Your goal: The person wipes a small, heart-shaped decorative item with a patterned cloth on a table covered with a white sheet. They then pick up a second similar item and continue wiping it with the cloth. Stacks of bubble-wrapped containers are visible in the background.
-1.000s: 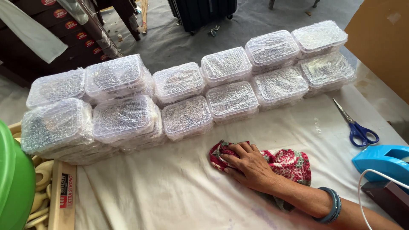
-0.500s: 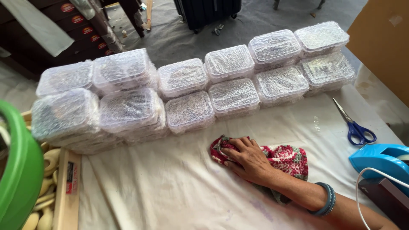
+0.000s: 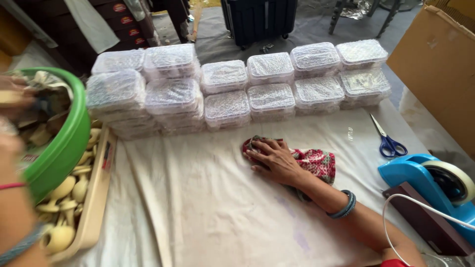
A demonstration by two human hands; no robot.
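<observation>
The left hand [image 3: 12, 106] reached into the green basin [image 3: 69, 143], blurred, so whether it grasped anything I cannot tell; below it a tray [image 3: 96, 207] held pale wooden pieces; the right hand [image 3: 274, 159] lay flat, fingers spread and unclenched, pinning the red crocheted cloth [image 3: 319, 163]; beyond its fingertips stood bubble-wrapped boxes [image 3: 227, 104]; rightward lay scissors [image 3: 388, 141].
</observation>
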